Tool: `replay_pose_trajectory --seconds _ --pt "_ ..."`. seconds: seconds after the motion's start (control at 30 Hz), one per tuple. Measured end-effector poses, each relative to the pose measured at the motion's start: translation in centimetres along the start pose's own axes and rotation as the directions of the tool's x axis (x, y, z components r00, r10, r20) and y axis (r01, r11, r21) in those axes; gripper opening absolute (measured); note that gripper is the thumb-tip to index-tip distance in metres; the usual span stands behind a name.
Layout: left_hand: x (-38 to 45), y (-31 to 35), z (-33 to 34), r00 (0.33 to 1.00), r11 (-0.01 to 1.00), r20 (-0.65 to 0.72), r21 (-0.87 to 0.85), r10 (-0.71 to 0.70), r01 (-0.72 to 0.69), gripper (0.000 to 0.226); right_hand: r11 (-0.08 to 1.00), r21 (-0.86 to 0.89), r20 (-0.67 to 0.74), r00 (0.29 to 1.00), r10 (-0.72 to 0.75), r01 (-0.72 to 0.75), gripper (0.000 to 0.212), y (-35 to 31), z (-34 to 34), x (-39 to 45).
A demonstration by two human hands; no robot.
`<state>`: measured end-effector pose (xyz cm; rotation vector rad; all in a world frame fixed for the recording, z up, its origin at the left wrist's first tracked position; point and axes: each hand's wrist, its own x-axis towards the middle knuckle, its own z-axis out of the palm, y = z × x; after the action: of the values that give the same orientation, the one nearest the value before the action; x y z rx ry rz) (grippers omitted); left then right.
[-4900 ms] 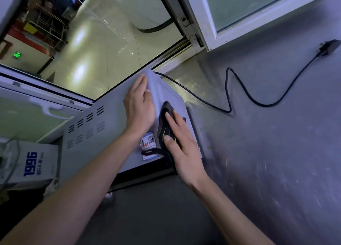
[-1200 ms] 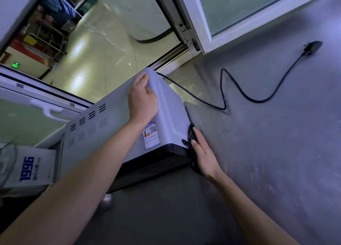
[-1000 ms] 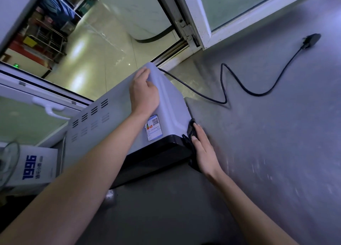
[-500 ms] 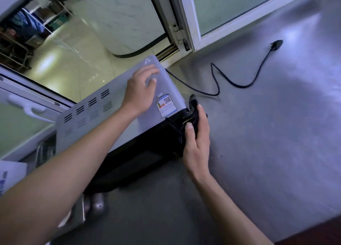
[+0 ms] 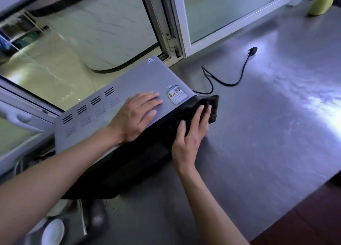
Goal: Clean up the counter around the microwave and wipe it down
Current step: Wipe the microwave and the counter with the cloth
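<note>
Both hands are on the microwave (image 5: 129,89); the left hand (image 5: 135,118) lies flat on its grey top, fingers straight and spread, holding nothing, just beside the label (image 5: 176,94) with a QR code; the right hand (image 5: 190,134) presses a dark cloth (image 5: 212,106) against the black front at the microwave's right corner, fingers extended over the cloth and thumb alongside, so it pushes the cloth rather than curling round it; part of the cloth sticks out past the fingertips and touches the counter (image 5: 267,134).

The microwave stands on the steel counter close to the window frame (image 5: 175,23), with vent slots (image 5: 88,108) along the top's left part and a small warning triangle (image 5: 151,60) at the far corner; its black cord (image 5: 228,82) runs from behind it in a loop across the counter, the plug (image 5: 252,51) lying loose on the steel, well apart from the hands.

A yellow-green object (image 5: 321,3) stands at the counter's far right corner, too cut off to identify; white bowls (image 5: 52,231) sit at the lower left, below the microwave's front; dark crumbs (image 5: 103,217) speckle the surface beside them.
</note>
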<state>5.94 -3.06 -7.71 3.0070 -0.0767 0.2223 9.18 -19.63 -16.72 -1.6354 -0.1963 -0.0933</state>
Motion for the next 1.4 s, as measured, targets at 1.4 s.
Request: replay_pose_trajectory --seconds 1.4 --pt "0.1 -1.0 1.3 1.000 0.973 -0.019 -0.231 -0.017 0.012 0.042 0.991 0.104 -0.193 0.979 -0.062 0.083 0.063 -3.8 15.6 -20.3"
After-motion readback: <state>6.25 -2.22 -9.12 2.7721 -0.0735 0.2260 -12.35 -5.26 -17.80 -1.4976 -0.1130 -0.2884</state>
